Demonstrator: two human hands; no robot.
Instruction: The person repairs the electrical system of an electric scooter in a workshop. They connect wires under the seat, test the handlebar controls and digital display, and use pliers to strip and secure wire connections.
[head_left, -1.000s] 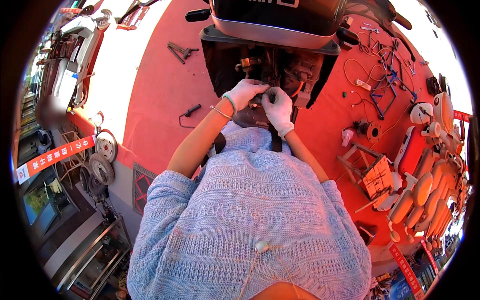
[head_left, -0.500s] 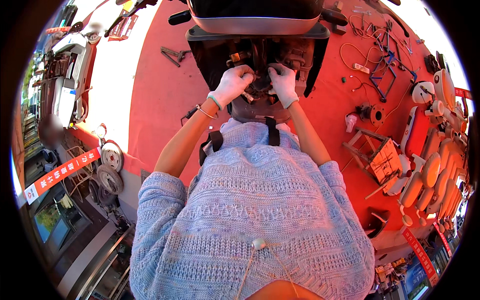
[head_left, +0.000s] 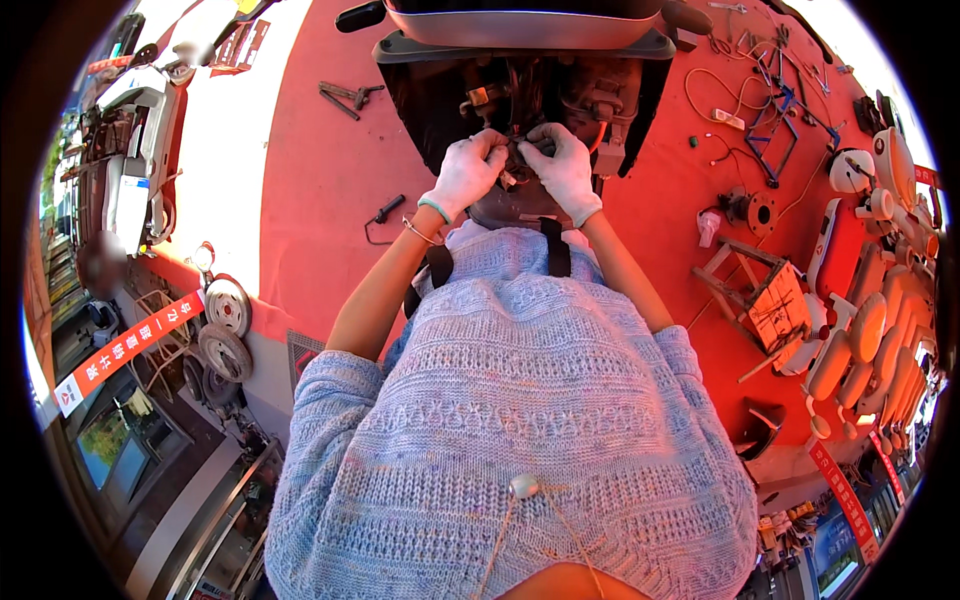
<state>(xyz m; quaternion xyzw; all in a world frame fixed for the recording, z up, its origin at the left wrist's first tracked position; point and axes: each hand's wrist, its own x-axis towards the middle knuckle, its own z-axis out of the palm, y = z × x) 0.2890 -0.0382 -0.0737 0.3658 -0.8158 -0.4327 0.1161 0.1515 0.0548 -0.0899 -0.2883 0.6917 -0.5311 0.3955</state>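
Both my hands wear white gloves and work in front of the opened dark body of a scooter-like vehicle [head_left: 640, 85]. My left hand [head_left: 467, 175] is closed, its thumb and fingers pinched at a small bundle of wiring [head_left: 512, 180] low in the opening. Just to its right, my right hand [head_left: 563, 172] is also closed, pinching at the same wiring. The fingertips of the two hands nearly meet, and what exactly sits between them is too small to make out. Behind them, a brass-coloured part [head_left: 482, 97] shows inside the dark cavity.
Red matting [head_left: 330, 200] covers the floor. A metal tool [head_left: 350, 97] and a black-handled tool [head_left: 388, 210] lie to the left. On the right are a blue metal frame [head_left: 770, 150], a hub-like part [head_left: 750, 210], a wooden stool [head_left: 775, 300] and several seats [head_left: 850, 340]. Wheels [head_left: 225, 350] stand at left.
My right hand has moved left, closer to my left hand, and its fingers have come down to the wiring. The whole view has shifted slightly.
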